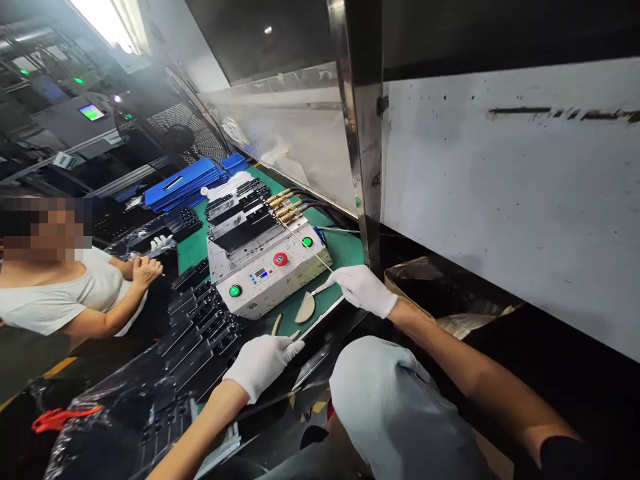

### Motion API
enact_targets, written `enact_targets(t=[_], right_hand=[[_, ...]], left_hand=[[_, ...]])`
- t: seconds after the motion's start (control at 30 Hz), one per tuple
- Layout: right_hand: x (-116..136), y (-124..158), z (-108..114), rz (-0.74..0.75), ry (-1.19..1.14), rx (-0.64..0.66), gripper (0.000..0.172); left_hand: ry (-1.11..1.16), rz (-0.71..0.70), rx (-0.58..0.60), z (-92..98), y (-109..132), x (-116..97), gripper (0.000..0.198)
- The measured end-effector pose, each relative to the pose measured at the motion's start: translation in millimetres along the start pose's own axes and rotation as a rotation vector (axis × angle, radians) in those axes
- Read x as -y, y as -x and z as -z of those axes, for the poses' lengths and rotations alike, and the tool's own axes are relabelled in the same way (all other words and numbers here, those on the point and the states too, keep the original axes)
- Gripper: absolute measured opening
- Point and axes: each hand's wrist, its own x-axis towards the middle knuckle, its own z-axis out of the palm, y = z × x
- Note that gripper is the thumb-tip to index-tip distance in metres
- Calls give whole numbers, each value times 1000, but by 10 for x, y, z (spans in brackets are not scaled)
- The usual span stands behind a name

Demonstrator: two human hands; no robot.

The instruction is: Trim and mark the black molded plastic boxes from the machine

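Note:
My right hand [365, 290], in a white glove, is closed around the end of a thin straight rod [307, 245]. The rod slants up and left to the brass fittings on a white control box [267, 273]. Just left of that hand, a beige fan-shaped piece [305, 309] lies on the green table mat [345, 250]. My left hand [263, 363], also gloved, is curled at the table's front edge. Beside its fingers are pale curved strips [277, 325]; whether it grips one is unclear. Black flat parts [243, 230] rest in a row on the box.
Many black parts [200, 333] are stacked left of the box. Blue sheets [185, 183] lie behind, near a fan [183, 130]. A co-worker [100, 293] sits at left. A metal post [357, 133] rises beyond my right hand, and an open carton [425, 287] stands beside it.

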Motion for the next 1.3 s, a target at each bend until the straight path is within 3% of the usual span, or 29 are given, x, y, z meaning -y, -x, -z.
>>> enact_targets(t=[0.23, 0.37, 0.67, 0.9, 1.07, 1.13, 1.3], right_hand=[[-305, -28, -176, 392, 4, -119, 36], [-372, -57, -246, 481, -45, -164, 33], [-411, -43, -220, 226, -222, -201, 34], [-349, 33, -476, 62, -44, -235, 31], [-287, 30, -451, -81, -216, -352, 31], [-239, 8, -428, -172, -397, -292, 30], [77, -67, -474, -394, -1019, 261, 16]], left_hand=[[14, 49, 1, -27, 10, 108, 61], [-20, 71, -11, -63, -47, 126, 66], [-8, 84, 29, -107, -99, 163, 63], [-85, 44, 87, -150, -127, 135, 64], [-164, -51, 152, -182, -86, 109, 60], [-203, -89, 187, -203, -79, 106, 60], [-243, -131, 236, -266, -118, 82, 60]])
